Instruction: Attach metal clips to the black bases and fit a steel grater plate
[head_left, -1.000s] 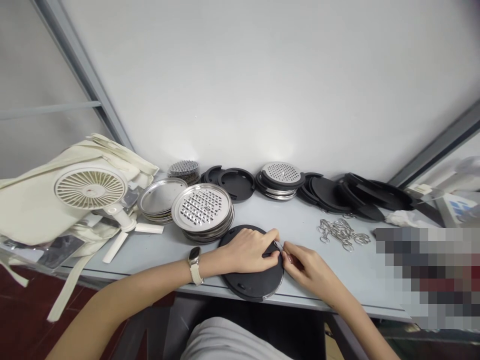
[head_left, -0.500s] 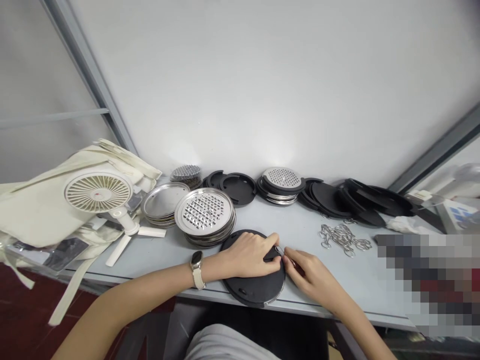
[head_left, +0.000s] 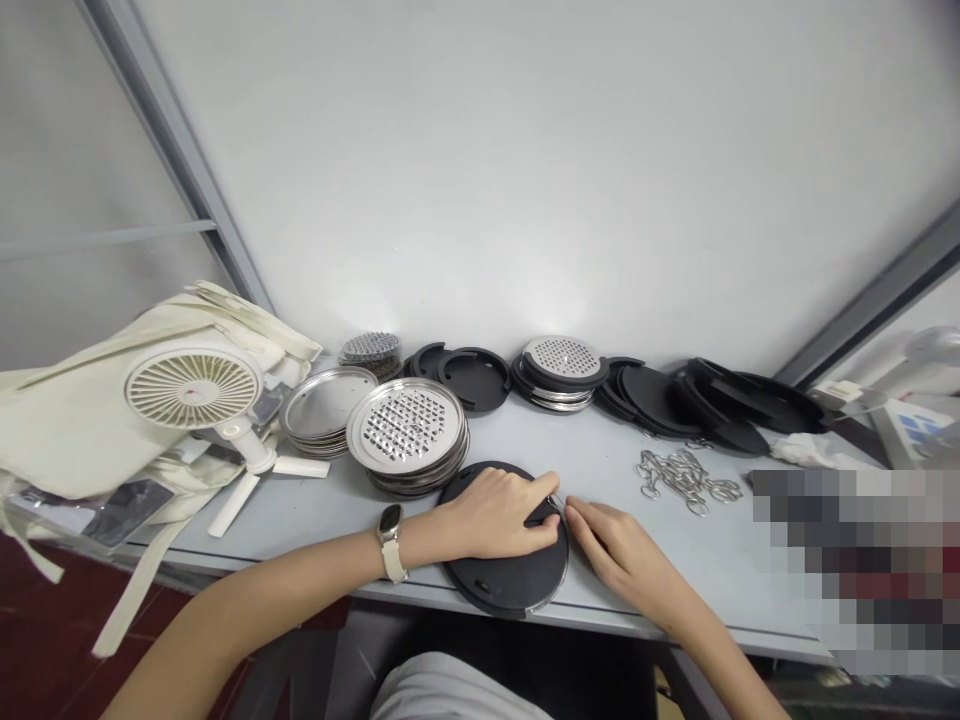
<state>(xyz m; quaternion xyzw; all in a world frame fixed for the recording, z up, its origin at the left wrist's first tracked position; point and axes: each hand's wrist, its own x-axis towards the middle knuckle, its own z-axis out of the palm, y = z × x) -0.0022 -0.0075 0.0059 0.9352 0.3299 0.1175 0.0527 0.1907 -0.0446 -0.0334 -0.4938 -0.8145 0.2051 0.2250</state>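
Black disc, 6 o'clock, at worktop edge | left hand half-curled over it, grip unclear | right hand pinching metal clip, disc's 2 o'clock | hands barely moved; rim work seems unfinished | loose clips beyond, 2 o'clock

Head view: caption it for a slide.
Left hand on black disc, right hand holding small metal piece near its edge.

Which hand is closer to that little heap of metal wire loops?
Right. The heap of metal wire loops lies ahead and to the right of the right hand; the left hand is farther left, resting on the black disc.
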